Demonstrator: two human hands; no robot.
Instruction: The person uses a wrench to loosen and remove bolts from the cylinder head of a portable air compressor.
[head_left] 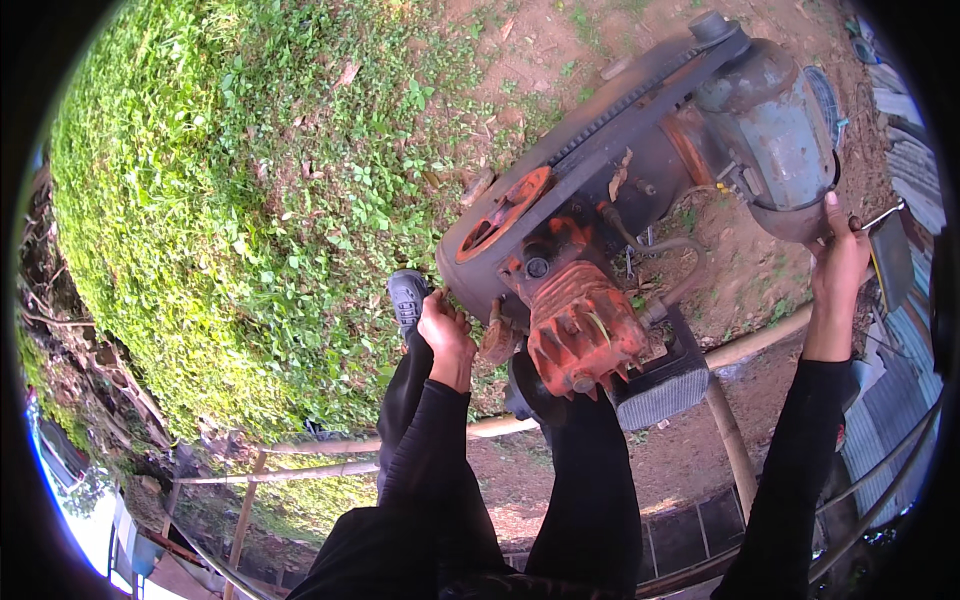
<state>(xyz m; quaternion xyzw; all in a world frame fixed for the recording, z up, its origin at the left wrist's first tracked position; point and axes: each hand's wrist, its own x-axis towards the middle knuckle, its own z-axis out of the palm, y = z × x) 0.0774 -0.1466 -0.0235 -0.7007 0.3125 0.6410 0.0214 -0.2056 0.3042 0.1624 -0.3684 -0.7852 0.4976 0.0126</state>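
An air compressor lies across the ground at centre right, with a dark belt guard (611,104), an orange pulley wheel (532,186), a rusty orange finned pump (577,335) and a grey motor (766,135). My left hand (447,338) has its fingers curled on the guard's lower left edge. My right hand (838,260) grips the end of the motor, thumb on its casing; some fingertips are hidden. A hose (683,258) runs between pump and motor.
Weedy grass (200,220) covers the left, bare soil (720,300) the right. My shoe (407,298) is beside my left hand. Bamboo poles (730,430) cross behind my legs. Corrugated sheets (880,410) and a dark flat object (887,262) lie along the right edge.
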